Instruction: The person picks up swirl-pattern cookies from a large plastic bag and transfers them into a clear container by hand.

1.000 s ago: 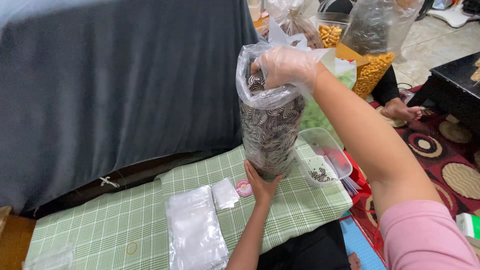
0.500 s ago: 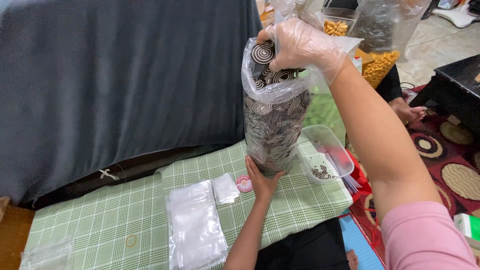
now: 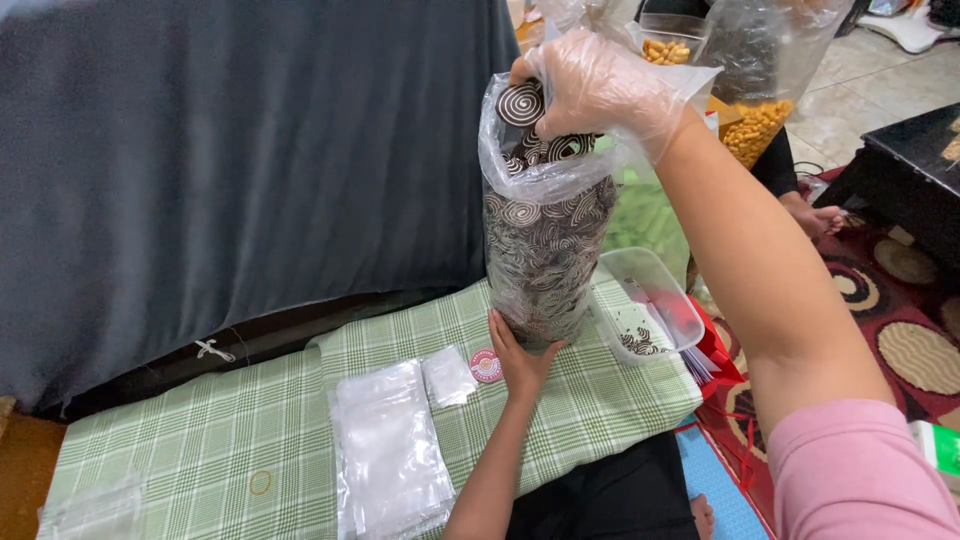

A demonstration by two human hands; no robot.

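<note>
Bag (image 3: 545, 250) is a bit higher than half a second ago; the right hand (image 3: 600, 85) has pulled its top up and the spiral cookies (image 3: 530, 105) show more at the mouth. Right hand, in a thin clear glove, pinches the bag's open rim. Left hand (image 3: 520, 362), bare, open palm cupped under the bag's base, touching it. Bag stands upright over the green checked cloth (image 3: 200, 450). Just right of it: clear plastic tub (image 3: 650, 305). On the cloth near the left hand: round red sticker (image 3: 486, 366), stack of empty clear pouches (image 3: 390, 450).
</note>
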